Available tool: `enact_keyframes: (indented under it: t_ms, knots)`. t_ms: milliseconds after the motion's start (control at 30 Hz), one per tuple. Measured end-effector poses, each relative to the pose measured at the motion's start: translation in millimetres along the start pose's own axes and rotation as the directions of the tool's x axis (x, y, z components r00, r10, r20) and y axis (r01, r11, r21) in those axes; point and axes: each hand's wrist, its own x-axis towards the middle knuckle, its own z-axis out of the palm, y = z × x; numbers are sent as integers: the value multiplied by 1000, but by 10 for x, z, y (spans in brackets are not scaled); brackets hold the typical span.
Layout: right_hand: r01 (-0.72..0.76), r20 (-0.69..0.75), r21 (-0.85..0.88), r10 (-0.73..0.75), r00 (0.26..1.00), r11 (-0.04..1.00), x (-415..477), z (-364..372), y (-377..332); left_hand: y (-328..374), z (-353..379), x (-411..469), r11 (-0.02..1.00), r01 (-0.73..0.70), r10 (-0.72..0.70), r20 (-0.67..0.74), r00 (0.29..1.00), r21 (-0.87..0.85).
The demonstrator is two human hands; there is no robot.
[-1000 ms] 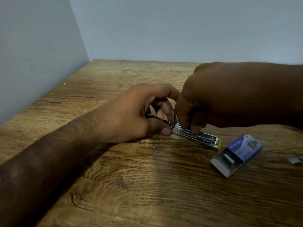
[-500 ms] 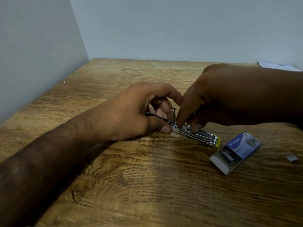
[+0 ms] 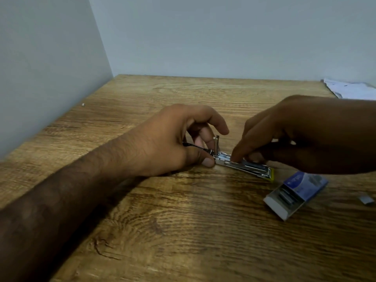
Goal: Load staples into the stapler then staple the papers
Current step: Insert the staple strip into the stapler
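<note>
Our left hand (image 3: 179,139) still pinches the back of the open stapler (image 3: 242,163) on the desk (image 3: 183,231). Our right hand (image 3: 301,135) has lifted a bit, one fingertip pressing staples into the tray. Papers (image 3: 352,89) wait far off.

left hand (image 3: 175,139): bare, no rings | right hand (image 3: 301,135): bare | forearms: hairy, unsleeved

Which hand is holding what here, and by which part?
The left hand pinches the stapler at its hinge end; the right hand presses fingertips into its open channel.
</note>
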Motion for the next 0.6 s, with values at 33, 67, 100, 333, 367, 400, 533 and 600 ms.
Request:
enact_keyframes:
  t_ms: [33, 67, 100, 333, 367, 400, 533, 600]
  knots:
    - [29, 6, -20, -29, 1000, 999, 9, 7, 34, -3, 0, 2, 1000, 1, -1, -2, 1000, -1]
    - [31, 59, -73, -27, 998, 997, -11, -11, 28, -6, 0, 2, 1000, 1, -1, -4, 1000, 1]
    - [70, 97, -65, -63, 993, 995, -79, -29, 63, -7, -1, 2, 1000, -2, 2, -4, 1000, 9]
    - [111, 112, -61, -104, 988, 992, -229, -102, 164, 3, -4, -4, 999, 2, -2, -9, 1000, 46]
    - [112, 141, -50, -104, 985, 992, -226, -132, 189, 4, -1, -2, 999, 1, 0, -12, 1000, 48]
    - [123, 139, -72, -112, 984, 990, -246, -153, 168, 4, 2, -2, 999, -2, 2, -14, 1000, 49]
    - [98, 138, -51, -90, 986, 994, -233, -115, 179, 1, -1, 0, 996, -20, 21, -12, 1000, 82]
    - [-45, 194, 84, 28, 981, 995, -121, -95, 185, -3, 0, 5, 996, -25, 26, -3, 1000, 89]
